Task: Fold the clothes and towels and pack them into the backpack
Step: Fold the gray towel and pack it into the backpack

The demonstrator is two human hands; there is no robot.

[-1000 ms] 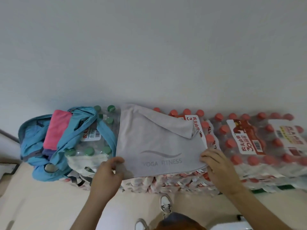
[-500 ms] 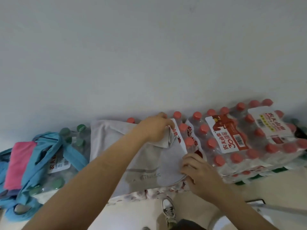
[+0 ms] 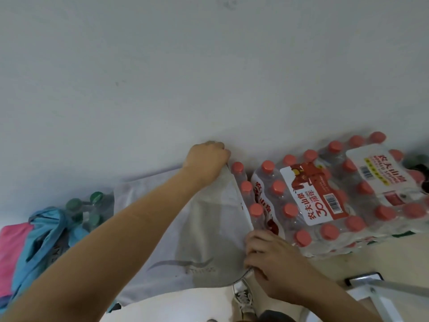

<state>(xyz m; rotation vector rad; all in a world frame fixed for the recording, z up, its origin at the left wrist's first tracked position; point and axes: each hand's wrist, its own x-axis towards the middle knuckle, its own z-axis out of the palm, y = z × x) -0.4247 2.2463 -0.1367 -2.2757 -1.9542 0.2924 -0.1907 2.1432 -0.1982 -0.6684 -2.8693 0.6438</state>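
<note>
A grey towel point(image 3: 204, 231) with a wave logo lies spread on top of shrink-wrapped water bottle packs. My left hand point(image 3: 205, 160) reaches across it to the far right corner by the wall and pinches that corner. My right hand point(image 3: 269, 256) grips the towel's near right corner at the pack's front edge. At the far left lies a blue backpack point(image 3: 39, 235) with a pink cloth point(image 3: 11, 252) in it.
Packs of red-capped water bottles point(image 3: 325, 198) fill the right side, flush against the white wall point(image 3: 209, 66). Green-capped bottles point(image 3: 88, 208) stand between backpack and towel. Below are my shoe point(image 3: 243, 296) on the pale floor and a metal frame point(image 3: 380, 293) at lower right.
My left hand left the towel's near left corner, crossed over it, took the folded-in far corner and pulled it out toward the wall. The view swung right.
</note>
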